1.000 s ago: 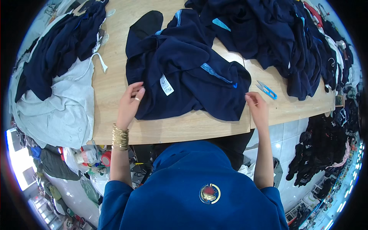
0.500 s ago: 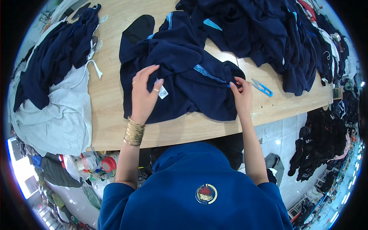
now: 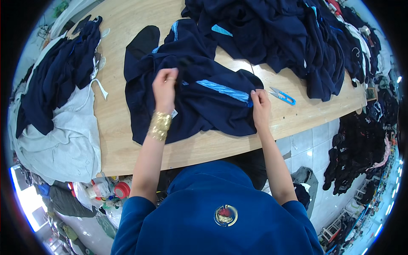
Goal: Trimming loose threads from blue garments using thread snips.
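Note:
A navy garment (image 3: 191,112) is spread in loose folds on the wooden table in front of me, with a black rounded piece (image 3: 143,41) at its far left. A shiny blue strip (image 3: 223,90) runs slantwise across its right part. My right hand (image 3: 260,105) pinches the garment's right edge, by the end of that strip. Over the garment's left middle, my left hand (image 3: 164,90) is closed with curled fingers; what lies between them is hidden. A white label (image 3: 174,113) peeks out beside the left wrist. Blue thread snips (image 3: 282,96) lie right of my right hand.
A large heap of navy garments (image 3: 280,38) covers the far right of the table (image 3: 114,144). Navy pieces (image 3: 68,68) and light grey cloth (image 3: 68,140) lie at the left edge. Dark clothes (image 3: 357,153) are piled beyond the floor at right.
My left hand has closed from spread fingers and turned, moving slightly right and away from the label. More of the blue strip shows. The right hand still pinches the edge.

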`<state>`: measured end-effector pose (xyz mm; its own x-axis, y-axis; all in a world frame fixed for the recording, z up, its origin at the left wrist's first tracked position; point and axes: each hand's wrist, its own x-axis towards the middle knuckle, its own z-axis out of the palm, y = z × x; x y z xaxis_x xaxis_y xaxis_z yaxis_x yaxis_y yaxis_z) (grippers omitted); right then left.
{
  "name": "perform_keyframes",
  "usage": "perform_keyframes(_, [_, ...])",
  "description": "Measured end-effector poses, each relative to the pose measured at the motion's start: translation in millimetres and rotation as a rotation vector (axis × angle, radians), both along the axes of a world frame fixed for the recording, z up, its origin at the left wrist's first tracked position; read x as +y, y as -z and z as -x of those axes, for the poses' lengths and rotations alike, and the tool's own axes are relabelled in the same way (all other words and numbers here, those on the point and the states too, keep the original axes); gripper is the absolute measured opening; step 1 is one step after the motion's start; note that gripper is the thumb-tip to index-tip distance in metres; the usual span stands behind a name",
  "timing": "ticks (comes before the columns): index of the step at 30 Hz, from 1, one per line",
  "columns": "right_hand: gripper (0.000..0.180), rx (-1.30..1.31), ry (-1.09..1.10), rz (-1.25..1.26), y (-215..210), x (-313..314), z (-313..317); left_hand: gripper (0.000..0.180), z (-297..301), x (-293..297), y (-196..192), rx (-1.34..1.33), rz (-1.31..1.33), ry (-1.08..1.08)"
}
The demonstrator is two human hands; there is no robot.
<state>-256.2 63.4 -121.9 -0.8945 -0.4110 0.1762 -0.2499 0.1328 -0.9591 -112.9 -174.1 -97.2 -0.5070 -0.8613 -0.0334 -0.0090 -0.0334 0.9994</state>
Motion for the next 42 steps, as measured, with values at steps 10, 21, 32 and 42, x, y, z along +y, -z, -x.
perform_keyframes(10, [0.021, -0.017, -0.161, -0.449, -33, 70, -15, 0.006, -177, 25, -48, -0.105, -0.316, 0.706])
perform_keyframes(21, [0.016, 0.399, -0.246, -0.542, -71, 16, -28, 0.015, -124, 43, -63, -0.33, 0.039, 0.315])
perform_keyframes(32, [0.035, 0.598, 0.064, -0.604, -14, 50, 32, 0.042, -51, 23, -51, -0.52, 0.963, 0.374])
perform_keyframes(42, [0.022, 0.649, 0.126, -0.857, -5, 98, 49, 0.058, -82, 43, -33, -0.481, 0.231, 0.261])
